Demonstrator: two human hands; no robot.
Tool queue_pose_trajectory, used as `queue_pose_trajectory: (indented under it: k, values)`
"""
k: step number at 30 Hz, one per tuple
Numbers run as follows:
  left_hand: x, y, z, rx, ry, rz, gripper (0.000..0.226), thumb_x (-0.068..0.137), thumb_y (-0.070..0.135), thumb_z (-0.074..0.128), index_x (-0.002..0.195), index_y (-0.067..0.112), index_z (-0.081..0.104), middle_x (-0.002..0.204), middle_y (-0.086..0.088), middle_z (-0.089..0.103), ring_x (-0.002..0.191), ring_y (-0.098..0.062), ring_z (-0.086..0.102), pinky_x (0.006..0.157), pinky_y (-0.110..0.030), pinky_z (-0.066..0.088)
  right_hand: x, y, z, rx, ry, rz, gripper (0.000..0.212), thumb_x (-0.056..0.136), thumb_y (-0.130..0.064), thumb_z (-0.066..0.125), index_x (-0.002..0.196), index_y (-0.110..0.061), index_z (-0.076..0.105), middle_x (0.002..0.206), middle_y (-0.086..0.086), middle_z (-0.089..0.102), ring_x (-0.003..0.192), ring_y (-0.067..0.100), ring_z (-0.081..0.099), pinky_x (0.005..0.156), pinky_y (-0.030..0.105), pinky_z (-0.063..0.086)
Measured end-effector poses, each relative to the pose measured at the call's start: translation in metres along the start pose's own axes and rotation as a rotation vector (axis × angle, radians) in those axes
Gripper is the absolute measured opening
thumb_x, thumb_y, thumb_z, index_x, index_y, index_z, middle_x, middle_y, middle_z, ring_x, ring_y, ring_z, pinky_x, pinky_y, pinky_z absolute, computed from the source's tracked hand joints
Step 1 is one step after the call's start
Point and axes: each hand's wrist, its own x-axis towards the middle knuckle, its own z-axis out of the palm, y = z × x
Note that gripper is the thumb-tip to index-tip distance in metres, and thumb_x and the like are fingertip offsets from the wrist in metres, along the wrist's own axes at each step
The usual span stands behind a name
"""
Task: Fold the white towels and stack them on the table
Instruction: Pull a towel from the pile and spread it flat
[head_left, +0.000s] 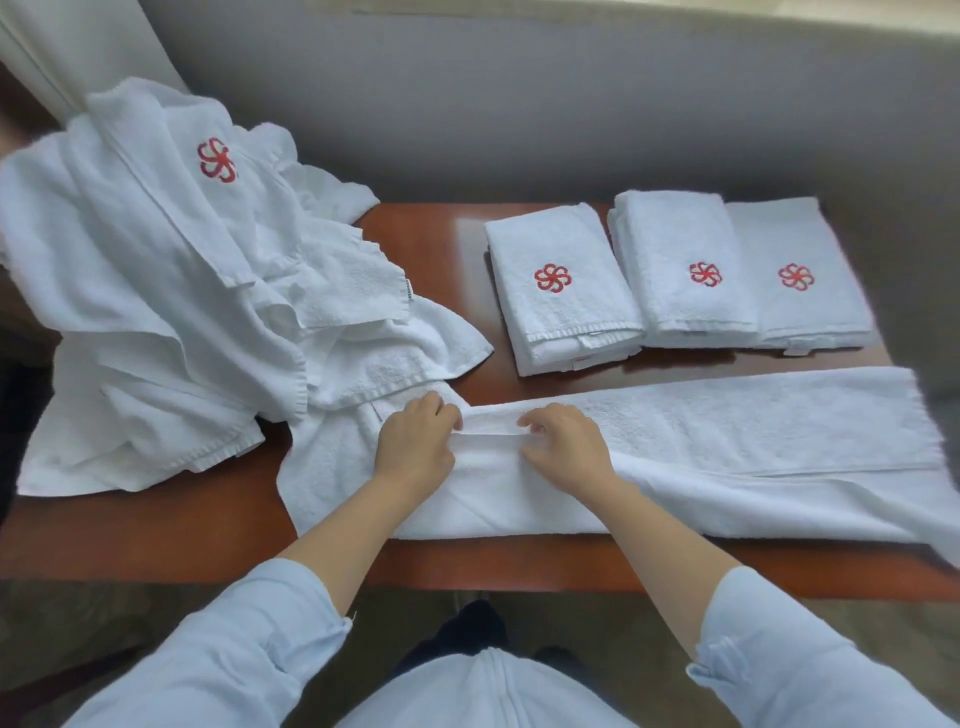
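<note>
On the surface (431, 244) near six o'clock, left hand (415, 447) and right hand (569, 449) pinch the folded edge, likely the surest hold on this soft, limp towel (727, 421)

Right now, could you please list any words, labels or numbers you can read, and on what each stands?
No readable words or numbers.
Red flower emblems on the folded towels: no letters.
The side tag on the unfolded pile: too small to read.

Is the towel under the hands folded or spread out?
Partly folded: the towel lies long across the table, one edge lapped over lengthwise; left hand and right hand pinch it.
</note>
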Motion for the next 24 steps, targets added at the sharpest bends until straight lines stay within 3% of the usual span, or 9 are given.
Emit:
queue_pose_trajectory:
  k: [4, 9, 12, 24]
  values:
    - [0.006, 0.032, 0.0, -0.081, -0.023, 0.133, 0.032, 0.082, 0.023, 0.061, 0.113, 0.027, 0.06, 0.114, 0.006, 0.051, 0.106, -0.017, 0.049, 0.079, -0.028, 0.039, -0.025, 0.024, -0.022, -0.018, 0.045, 0.025, 0.036, 0.086, -0.028, 0.065, 0.123, -0.024, 0.063, 0.117, -0.007, 0.062, 0.113, 0.015, 0.053, 0.097, 0.031, 0.04]
    - [0.02, 0.096, 0.002, -0.193, -0.055, 0.239, 0.029, 0.09, 0.03, 0.059, 0.119, 0.031, 0.061, 0.116, 0.012, 0.059, 0.112, -0.013, 0.05, 0.089, -0.028, 0.041, -0.064, 0.071, -0.052, -0.02, 0.105, 0.149, 0.036, 0.091, -0.026, 0.06, 0.127, -0.026, 0.061, 0.123, -0.009, 0.06, 0.116, 0.013, 0.052, 0.097, 0.028, 0.04]
    - [0.026, 0.139, 0.007, -0.211, -0.089, 0.282, 0.027, 0.095, 0.037, 0.056, 0.121, 0.032, 0.061, 0.114, 0.013, 0.063, 0.113, -0.012, 0.051, 0.088, -0.029, 0.044, -0.084, 0.102, -0.071, -0.03, 0.132, 0.19, 0.033, 0.094, -0.026, 0.057, 0.126, -0.027, 0.06, 0.123, -0.009, 0.061, 0.116, 0.011, 0.052, 0.097, 0.028, 0.042]
    - [0.037, 0.302, 0.037, -0.231, -0.147, 0.237, 0.028, 0.099, 0.04, 0.052, 0.124, 0.03, 0.061, 0.12, 0.01, 0.063, 0.113, -0.012, 0.054, 0.091, -0.031, 0.046, -0.141, 0.239, -0.152, -0.113, 0.212, 0.216, 0.036, 0.088, -0.025, 0.062, 0.124, -0.026, 0.063, 0.126, -0.007, 0.062, 0.119, 0.014, 0.052, 0.101, 0.03, 0.042]
